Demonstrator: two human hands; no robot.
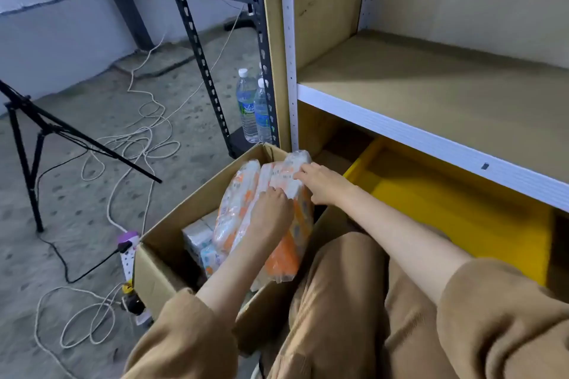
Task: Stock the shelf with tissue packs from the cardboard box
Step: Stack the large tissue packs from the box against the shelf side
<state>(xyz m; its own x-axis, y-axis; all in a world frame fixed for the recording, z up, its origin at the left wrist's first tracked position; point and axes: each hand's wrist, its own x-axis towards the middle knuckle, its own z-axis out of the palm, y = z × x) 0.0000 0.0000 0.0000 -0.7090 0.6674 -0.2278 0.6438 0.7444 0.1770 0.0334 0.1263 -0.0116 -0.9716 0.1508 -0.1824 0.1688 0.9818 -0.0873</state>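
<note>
An open cardboard box stands on the floor left of the shelf. A large orange-and-white multipack of tissue packs in clear plastic leans upright in it, its top above the box rim. My left hand grips the pack's middle, fingers curled into the wrapping. My right hand grips its upper right edge. Smaller pale tissue packs lie lower in the box. The bare brown shelf board with a white front edge is at the upper right.
A yellow bin sits on the level under the shelf board. Water bottles stand beside a dark metal upright. White cables, a power strip and a black tripod lie on the concrete floor at the left.
</note>
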